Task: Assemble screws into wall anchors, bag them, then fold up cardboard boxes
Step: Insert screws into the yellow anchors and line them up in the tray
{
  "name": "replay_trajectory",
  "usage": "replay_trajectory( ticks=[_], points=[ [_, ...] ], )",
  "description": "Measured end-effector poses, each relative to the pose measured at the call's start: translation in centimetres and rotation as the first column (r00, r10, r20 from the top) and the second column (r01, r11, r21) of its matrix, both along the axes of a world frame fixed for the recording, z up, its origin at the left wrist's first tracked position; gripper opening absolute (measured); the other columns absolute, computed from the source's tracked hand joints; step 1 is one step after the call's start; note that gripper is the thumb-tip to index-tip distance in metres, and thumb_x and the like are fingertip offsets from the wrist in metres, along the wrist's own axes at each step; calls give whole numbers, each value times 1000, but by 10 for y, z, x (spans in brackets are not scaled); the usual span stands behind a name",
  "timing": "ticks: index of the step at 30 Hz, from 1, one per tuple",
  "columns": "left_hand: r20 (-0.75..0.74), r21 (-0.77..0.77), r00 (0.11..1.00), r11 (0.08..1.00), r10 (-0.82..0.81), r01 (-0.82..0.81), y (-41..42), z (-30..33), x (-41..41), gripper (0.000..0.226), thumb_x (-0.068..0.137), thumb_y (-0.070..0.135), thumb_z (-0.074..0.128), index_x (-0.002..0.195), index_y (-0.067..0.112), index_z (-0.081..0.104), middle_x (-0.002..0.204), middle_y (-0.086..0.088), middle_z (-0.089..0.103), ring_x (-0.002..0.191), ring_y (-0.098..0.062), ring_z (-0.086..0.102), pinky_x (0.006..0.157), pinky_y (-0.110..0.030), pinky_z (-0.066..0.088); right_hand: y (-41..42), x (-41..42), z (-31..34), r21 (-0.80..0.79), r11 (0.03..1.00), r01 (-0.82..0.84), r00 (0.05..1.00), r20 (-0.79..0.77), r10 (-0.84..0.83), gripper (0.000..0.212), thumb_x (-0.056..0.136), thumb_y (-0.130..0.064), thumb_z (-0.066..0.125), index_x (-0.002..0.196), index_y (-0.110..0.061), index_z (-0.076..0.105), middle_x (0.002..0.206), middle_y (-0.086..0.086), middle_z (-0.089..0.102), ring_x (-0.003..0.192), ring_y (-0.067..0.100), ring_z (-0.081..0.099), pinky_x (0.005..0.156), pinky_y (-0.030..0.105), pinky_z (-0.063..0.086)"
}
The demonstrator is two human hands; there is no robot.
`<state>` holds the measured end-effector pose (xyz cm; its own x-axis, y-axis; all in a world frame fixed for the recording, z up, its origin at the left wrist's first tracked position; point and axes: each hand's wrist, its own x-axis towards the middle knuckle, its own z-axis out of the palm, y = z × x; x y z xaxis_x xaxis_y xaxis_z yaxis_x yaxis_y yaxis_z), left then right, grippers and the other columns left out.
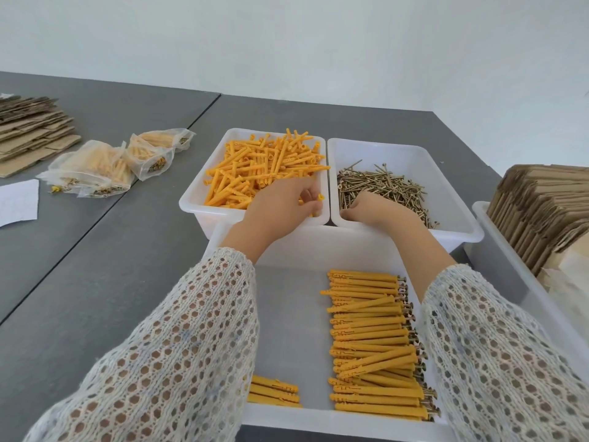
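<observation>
anchor bin (191, 199) left of screw bin (459, 199) | assembled-anchor tray (287, 314) in front | bags (95, 167) far left

We see bare table (105, 250) left of the near tray (318, 250); a cardboard-filled bin (497, 250) blocks its right.

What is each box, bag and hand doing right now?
Anchor bin: heaped with loose anchors.
Screw bin: partly filled.
Near tray: assembled anchors in rows.
Bags: filled, lying flat.
Cardboard: flat, stacked.
Left hand: gripping anchors.
Right hand: fingers in the screws, grip hidden.
</observation>
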<state>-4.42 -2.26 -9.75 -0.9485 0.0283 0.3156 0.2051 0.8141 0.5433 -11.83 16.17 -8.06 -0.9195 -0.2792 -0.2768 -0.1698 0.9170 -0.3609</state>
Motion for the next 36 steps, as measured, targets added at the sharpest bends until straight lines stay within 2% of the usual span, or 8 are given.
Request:
replay_trajectory(
  ticks=[4, 7, 10, 14, 18, 22, 26, 36],
  points=[
    [-28, 0, 999, 999, 44, -44, 2, -2, 0, 3, 94, 33, 61, 93, 30, 61, 90, 18, 63, 79, -6, 57, 61, -26, 40, -11, -3, -2, 41, 996, 83, 995, -65, -80, 33, 99, -19, 46, 66, -13, 43, 71, 4, 44, 73, 24, 47, 67, 30, 37],
    [-155, 21, 983, 995, 102, -100, 4, -2, 2, 9, 99, 31, 53, 105, 28, 59, 91, 18, 61, 83, -8, 59, 63, -29, 46, -7, -7, -6, -57, 989, 133, 987, -88, -138, 25, 93, -12, 42, 75, -5, 58, 76, 8, 54, 68, 24, 48, 67, 31, 40],
    [-268, 33, 954, 991, 137, -133, 7, 1, 3, 13, 102, 30, 49, 111, 27, 57, 94, 17, 62, 86, -8, 60, 62, -31, 50, 2, -4, -9, -273, 940, 205, 936, -225, -270, 31, 90, -18, 44, 60, -10, 43, 61, 5, 46, 54, 22, 40, 59, 30, 38],
    [-319, 28, 936, 989, 149, -148, 8, 0, 3, 14, 103, 33, 47, 111, 26, 56, 92, 13, 64, 84, -9, 61, 61, -33, 52, 4, 4, -3, -481, 847, 226, 765, -451, -460, 37, 94, -19, 40, 59, -15, 27, 56, 1, 29, 50, 19, 24, 47, 29, 20],
    [-377, 6, 916, 989, 139, -147, 9, 1, 6, 15, 103, 33, 47, 106, 23, 58, 86, 10, 63, 76, -11, 59, 56, -35, 52, -5, 14, 7, -741, 670, 50, 675, -469, -570, 38, 90, -9, 37, 58, -18, 20, 54, -4, 20, 50, 9, 13, 48, 23, 12],
    [-424, -10, 901, 994, 95, -109, 10, 2, 9, 17, 103, 32, 48, 93, 21, 57, 82, 8, 60, 73, -12, 54, 55, -38, 50, -15, 24, 21, -835, 528, -158, 726, -461, -511, 48, 98, -13, 40, 56, -21, 18, 50, -6, 16, 47, 8, 13, 49, 25, 12],
    [-447, -41, 891, 994, 76, -105, 11, 2, 9, 20, 104, 31, 48, 98, 18, 63, 84, 12, 51, 71, -7, 43, 52, -32, 44, -25, 33, 33, -861, 433, -267, 744, -470, -475, 49, 99, -13, 43, 57, -21, 19, 52, -5, 17, 50, 7, 14, 49, 25, 15],
    [-452, -114, 891, 989, 31, -92, 13, 4, 13, 20, 103, 29, 51, 99, 17, 65, 85, 10, 52, 75, -6, 43, 52, -25, 32, -21, 40, 34, -900, 375, -220, 726, -408, -553, 48, 99, -13, 44, 59, -22, 17, 50, -12, 14, 48, 8, 15, 49, 18, 15]
  ],
)
